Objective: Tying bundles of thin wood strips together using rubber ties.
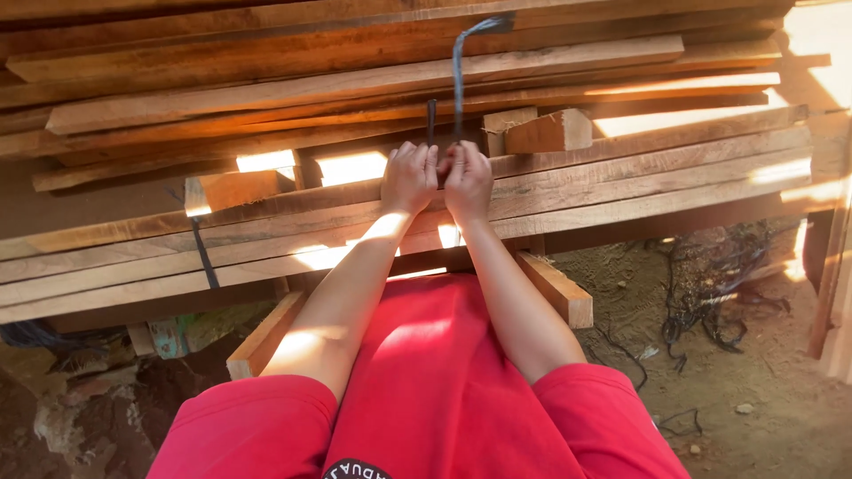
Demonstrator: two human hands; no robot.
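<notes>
1. Both hands are closed side by side on a dark strap point(459, 84); the left hand point(409, 177) and right hand point(467, 180) are touching each other, knuckles up, fingers curled tight around it.
2. The strap is run up from the hands and over the top of the stacked planks point(373, 84), with its far end bent off to the right; it appears to be pulled taut, so the two-handed grip is judged to be for tension around the bundle.
3. A second dark strand point(431, 120) is seen just left of the strap, directly above the hands; whether it is the same strap doubled back cannot be told.
4. Short wood blocks point(548, 131) are set between plank layers just right of the hands, likely as spacers.
5. Another dark band point(205, 253) is seen well left of the hands, hanging across the lower planks.
6. Loose dark strapping point(710, 284) is lying on the dirt ground point(763, 390), right of and below the hands.
7. Hidden: fingertips, any buckle or knot, and the strap's lower end, all covered by the hands. Stack edges are cut off by the frame; glare washes out the right side.
</notes>
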